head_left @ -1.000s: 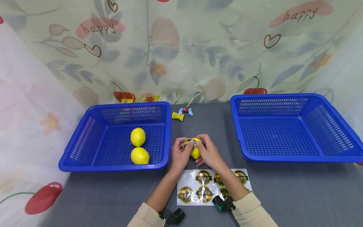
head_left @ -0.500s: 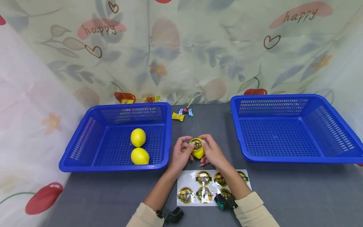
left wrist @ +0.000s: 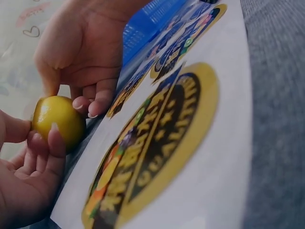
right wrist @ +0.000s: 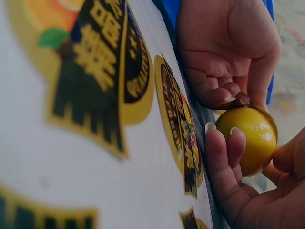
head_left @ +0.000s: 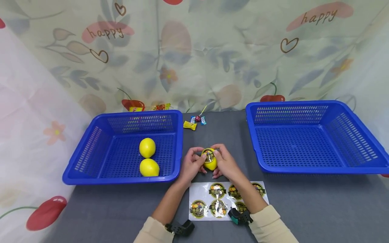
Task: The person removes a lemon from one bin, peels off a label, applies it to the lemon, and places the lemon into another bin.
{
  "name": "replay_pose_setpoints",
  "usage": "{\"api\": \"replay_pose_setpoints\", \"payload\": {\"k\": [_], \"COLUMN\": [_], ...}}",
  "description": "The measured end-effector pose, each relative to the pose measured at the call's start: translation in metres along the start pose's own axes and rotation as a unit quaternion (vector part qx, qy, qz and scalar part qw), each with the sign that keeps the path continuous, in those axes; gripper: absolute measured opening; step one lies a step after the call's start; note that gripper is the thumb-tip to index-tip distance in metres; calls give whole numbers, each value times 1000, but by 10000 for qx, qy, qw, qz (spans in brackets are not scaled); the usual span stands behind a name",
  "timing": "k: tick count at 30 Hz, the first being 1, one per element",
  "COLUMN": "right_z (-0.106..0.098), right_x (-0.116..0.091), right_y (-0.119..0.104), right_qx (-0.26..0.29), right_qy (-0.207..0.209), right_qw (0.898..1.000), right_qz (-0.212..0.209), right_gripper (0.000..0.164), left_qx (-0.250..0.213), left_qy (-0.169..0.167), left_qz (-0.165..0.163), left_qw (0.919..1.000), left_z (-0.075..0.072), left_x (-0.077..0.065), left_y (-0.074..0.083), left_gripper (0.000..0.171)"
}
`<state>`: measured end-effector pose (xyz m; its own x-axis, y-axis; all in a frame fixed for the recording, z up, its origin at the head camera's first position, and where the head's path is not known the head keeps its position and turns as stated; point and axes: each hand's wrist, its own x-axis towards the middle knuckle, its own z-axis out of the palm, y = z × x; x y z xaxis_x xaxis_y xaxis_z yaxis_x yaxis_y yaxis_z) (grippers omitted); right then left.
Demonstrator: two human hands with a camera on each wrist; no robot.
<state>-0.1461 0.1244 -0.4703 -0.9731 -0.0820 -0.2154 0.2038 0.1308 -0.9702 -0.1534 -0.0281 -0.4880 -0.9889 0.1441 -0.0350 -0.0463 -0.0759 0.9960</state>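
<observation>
Your left hand (head_left: 190, 166) and right hand (head_left: 226, 164) grasp a yellow lemon (head_left: 210, 166) between them, fingers curled round its sides and both thumbs at the edges of its round black-and-gold sticker (head_left: 208, 155). You have it between the left blue basket (head_left: 121, 181) and the right blue basket (head_left: 319, 169), just beyond a white sticker sheet (head_left: 198, 191) on the grey table (head_left: 106, 216). In the left blue basket, 2 loose lemons (head_left: 149, 167) sit near its right wall. Past your hands lie a yellow-wrapped candy (head_left: 189, 125) and a lollipop (head_left: 198, 118).
</observation>
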Motion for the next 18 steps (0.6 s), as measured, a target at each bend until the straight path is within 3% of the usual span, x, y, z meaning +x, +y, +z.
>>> {"api": "replay_pose_setpoints", "payload": {"k": [6,11,18], "right_z": [2,1,-1], "right_x": [0,1,2], "right_y": [0,1,3], "right_qx": [4,64,95], "right_qy": [47,50,180], "right_qw": [10000,10000,9998], "right_qz": [54,-9,-13], "right_gripper": [28,28,29], "left_qx": [-24,-30,-27], "left_qy": [-505,-1054,-1377], "left_qz": [-532,-1171,-1232], "left_qw": [9973,9875,9828], "left_z": [-5,-10,-12], "left_x": [-2,-3,-3], "left_y": [3,7,6], "left_gripper": [35,40,43]}}
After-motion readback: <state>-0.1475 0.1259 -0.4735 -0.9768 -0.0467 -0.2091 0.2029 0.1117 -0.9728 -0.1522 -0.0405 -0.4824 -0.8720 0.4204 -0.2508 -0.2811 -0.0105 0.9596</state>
